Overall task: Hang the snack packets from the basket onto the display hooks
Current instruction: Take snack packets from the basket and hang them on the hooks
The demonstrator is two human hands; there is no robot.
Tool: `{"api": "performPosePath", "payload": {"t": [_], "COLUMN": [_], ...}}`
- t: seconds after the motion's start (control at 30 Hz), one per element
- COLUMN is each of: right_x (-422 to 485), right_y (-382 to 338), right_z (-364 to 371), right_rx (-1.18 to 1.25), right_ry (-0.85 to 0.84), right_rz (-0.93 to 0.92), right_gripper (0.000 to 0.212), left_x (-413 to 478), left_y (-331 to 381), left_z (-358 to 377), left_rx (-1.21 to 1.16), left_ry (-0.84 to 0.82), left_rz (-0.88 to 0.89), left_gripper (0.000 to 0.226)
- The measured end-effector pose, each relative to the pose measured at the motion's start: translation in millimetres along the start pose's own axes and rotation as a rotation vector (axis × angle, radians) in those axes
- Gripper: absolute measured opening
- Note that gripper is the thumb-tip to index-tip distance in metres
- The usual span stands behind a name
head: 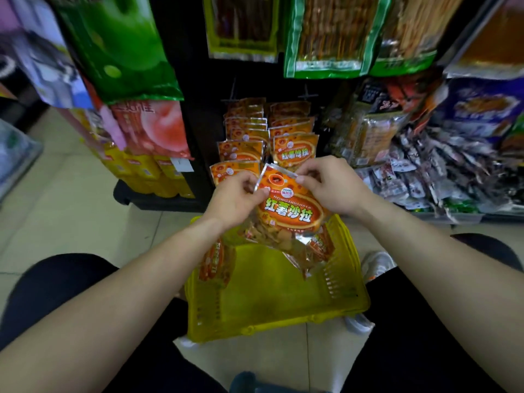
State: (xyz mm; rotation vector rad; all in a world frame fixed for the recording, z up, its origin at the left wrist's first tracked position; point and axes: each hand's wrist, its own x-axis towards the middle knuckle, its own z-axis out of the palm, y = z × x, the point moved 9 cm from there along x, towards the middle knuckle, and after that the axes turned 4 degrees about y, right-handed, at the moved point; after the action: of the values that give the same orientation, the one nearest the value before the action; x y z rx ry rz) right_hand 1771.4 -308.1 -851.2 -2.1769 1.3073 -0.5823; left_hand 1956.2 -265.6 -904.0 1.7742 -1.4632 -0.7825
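Observation:
An orange snack packet (pixel 289 211) is held tilted above the yellow basket (pixel 283 316). My left hand (pixel 236 199) pinches its upper left edge and my right hand (pixel 330 185) pinches its top right corner. Right behind it, two rows of matching orange packets (pixel 293 150) hang on low display hooks of the black rack. More orange packets (pixel 217 263) lie against the basket's left wall and under the held packet.
Green and clear packets (pixel 326 35) hang higher on the rack. Small loose snack packs (pixel 442 171) fill a shelf to the right. Yellow and pink packets (pixel 147 154) hang at left. My knees flank the basket on the tiled floor.

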Motion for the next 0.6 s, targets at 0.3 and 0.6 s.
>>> {"api": "performPosePath", "payload": {"t": [0.3, 0.6], "right_x": [7, 26], "right_y": [-16, 5], "right_z": [8, -20], "right_rx": [0.139, 0.213], "right_ry": [-0.017, 0.02], "right_rz": [-0.025, -0.04], "right_gripper": [0.013, 0.021], "left_x": [-6, 17], "left_y": [20, 19], "left_z": [-21, -28], "left_rx": [-0.043, -0.305], "left_ry": [0.054, 0.075], "left_rz": [0.119, 0.023], "left_gripper": [0.019, 0.022]}}
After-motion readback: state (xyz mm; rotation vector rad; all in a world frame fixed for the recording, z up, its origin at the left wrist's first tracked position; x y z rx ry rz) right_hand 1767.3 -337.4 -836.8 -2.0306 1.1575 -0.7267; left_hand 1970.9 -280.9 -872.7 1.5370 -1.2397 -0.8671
